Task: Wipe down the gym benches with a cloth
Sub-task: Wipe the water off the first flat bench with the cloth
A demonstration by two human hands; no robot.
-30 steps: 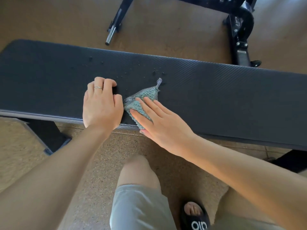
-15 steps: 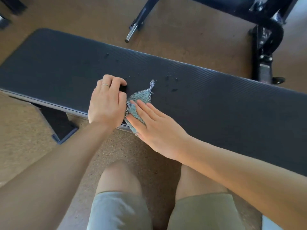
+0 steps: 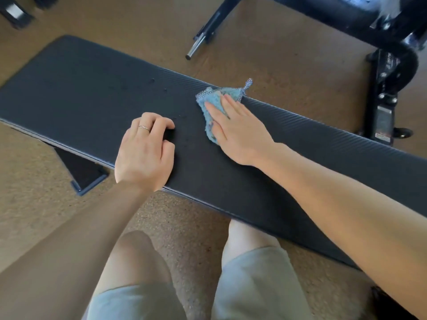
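Observation:
A long black padded gym bench [image 3: 92, 95] runs across the view from upper left to lower right. A few dark wet drops dot its surface near the middle. My right hand [image 3: 238, 132] lies flat with straight fingers on a blue-green cloth [image 3: 210, 105], pressing it against the pad near the far edge. The cloth's checked corner loop sticks out over that edge. My left hand [image 3: 144, 151] rests on the pad near the front edge with its fingers curled under, holding nothing that I can see.
Black metal frames of other gym equipment [image 3: 388, 72] stand on the brown floor beyond the bench, with a chrome-tipped bar [image 3: 196, 46] at the top middle. A black bench foot [image 3: 80, 172] sits under the left part. My knees are close to the front edge.
My right hand has slid the cloth away from my left hand, across the pad toward its far edge and to the right. The left hand has stayed in place.

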